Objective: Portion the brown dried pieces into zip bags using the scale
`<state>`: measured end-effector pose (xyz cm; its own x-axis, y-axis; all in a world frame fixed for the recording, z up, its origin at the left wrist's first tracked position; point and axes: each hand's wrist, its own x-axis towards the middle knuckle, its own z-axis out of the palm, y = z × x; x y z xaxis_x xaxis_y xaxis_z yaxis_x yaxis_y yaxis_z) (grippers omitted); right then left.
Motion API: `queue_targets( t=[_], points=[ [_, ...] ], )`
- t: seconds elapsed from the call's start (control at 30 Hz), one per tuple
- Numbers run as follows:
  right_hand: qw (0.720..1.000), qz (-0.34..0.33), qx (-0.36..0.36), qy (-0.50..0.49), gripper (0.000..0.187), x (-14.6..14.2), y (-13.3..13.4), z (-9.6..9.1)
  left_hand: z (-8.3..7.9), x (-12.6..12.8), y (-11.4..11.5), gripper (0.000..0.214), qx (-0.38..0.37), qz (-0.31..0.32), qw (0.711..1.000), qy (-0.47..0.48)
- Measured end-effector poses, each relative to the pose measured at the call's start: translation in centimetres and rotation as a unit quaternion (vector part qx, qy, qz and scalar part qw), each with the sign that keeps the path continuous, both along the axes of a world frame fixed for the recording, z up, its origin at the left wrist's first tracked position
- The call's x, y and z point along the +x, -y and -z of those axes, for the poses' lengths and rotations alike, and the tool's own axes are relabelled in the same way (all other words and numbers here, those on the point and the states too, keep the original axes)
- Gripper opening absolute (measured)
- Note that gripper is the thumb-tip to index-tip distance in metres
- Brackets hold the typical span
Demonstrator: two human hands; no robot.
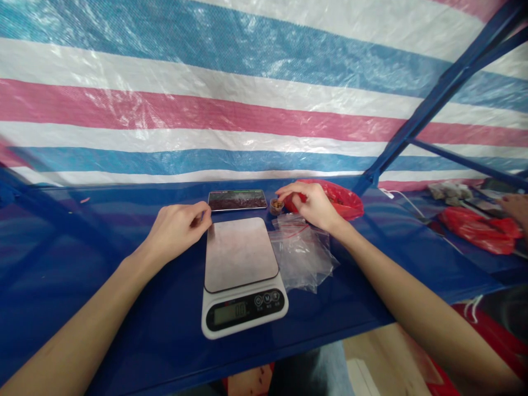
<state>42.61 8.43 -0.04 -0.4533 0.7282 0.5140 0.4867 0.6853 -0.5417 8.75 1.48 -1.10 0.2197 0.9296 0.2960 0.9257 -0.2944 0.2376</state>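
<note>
A white digital kitchen scale (241, 313) with a flat metal platform stands on the blue table (103, 247), its display showing a small reading I cannot read exactly. My left hand (177, 228) rests at the platform's back left corner, fingertips pinched together with nothing visible in them. My right hand (307, 206) hangs over a small cup (276, 207) of brown pieces, its pinched fingertips at the cup's top. Under that wrist lies a clear zip bag (301, 253), and behind the hand is a red plastic bag (330, 199). A dark phone (237, 200) lies flat behind the scale.
A striped blue, white and pink tarp (206, 110) forms the back wall, braced by blue metal bars (445, 93). To the right, a co-worker's hand (515, 209) sits near a red bag (480, 231), a white cable and assorted small items.
</note>
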Motion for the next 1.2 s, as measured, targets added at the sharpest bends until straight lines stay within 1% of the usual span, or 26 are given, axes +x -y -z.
queue_targets(
  t=[0.03,0.1,0.17,0.2,0.23,0.27,0.3,0.37,0.43,0.53,0.63,0.73,0.87,0.93,1.13,1.2],
  points=[
    [0.999,0.024,0.024,-0.010,0.042,0.4,0.0,-0.4,0.0,0.0,0.0,0.027,0.001,0.001,1.000,0.000],
    [0.993,0.102,0.060,-0.022,0.037,1.7,-0.2,-1.2,0.0,0.0,0.0,0.027,0.002,0.000,1.000,-0.001],
    [0.982,0.179,0.057,0.016,0.032,3.4,-1.0,-1.6,-0.1,0.0,0.0,0.027,0.001,0.000,1.000,0.000],
    [0.978,0.195,0.038,0.060,0.029,4.3,-1.6,-1.6,-0.1,0.0,0.0,0.027,0.001,0.001,1.000,0.001],
    [0.975,0.194,0.015,0.109,0.026,5.2,-2.2,-1.3,-0.1,0.0,0.0,0.027,0.002,0.001,1.000,0.002],
    [0.973,0.173,-0.010,0.149,0.024,5.8,-2.8,-0.9,0.0,0.1,0.0,0.027,0.001,0.002,1.000,0.003],
    [0.972,0.144,-0.032,0.181,0.026,6.3,-3.3,-0.4,0.0,0.1,0.0,0.028,0.000,0.002,1.000,0.003],
    [0.969,0.091,-0.051,0.222,0.030,6.8,-4.1,0.7,0.1,0.0,0.0,0.027,-0.002,0.001,1.000,0.003],
    [0.965,0.078,-0.044,0.247,0.029,6.6,-4.3,1.4,0.2,0.0,0.0,0.028,-0.004,0.002,1.000,0.003],
    [0.956,0.096,-0.018,0.275,0.025,6.0,-3.8,1.5,0.3,0.0,-0.1,0.028,-0.004,0.003,1.000,0.004],
    [0.955,0.105,0.006,0.277,0.023,5.5,-3.3,0.9,0.2,0.1,0.0,0.027,-0.008,-0.002,1.000,0.004],
    [0.959,0.109,0.002,0.261,0.022,5.5,-3.3,0.6,0.1,0.1,0.0,0.027,-0.011,-0.004,1.000,0.006],
    [0.963,0.080,-0.013,0.257,0.016,6.0,-3.9,1.0,0.0,0.0,0.0,0.027,-0.011,-0.005,1.000,0.007],
    [0.964,0.079,-0.011,0.254,0.015,6.2,-4.1,1.4,0.1,0.0,0.0,0.027,-0.011,-0.005,1.000,0.008],
    [0.972,0.070,-0.004,0.226,0.021,6.1,-4.4,1.6,0.1,0.0,0.0,0.028,-0.007,-0.007,1.000,0.009],
    [0.974,0.086,0.005,0.211,0.021,6.1,-4.4,1.4,0.1,-0.1,0.0,0.028,-0.006,-0.008,1.000,0.008]
  ],
)
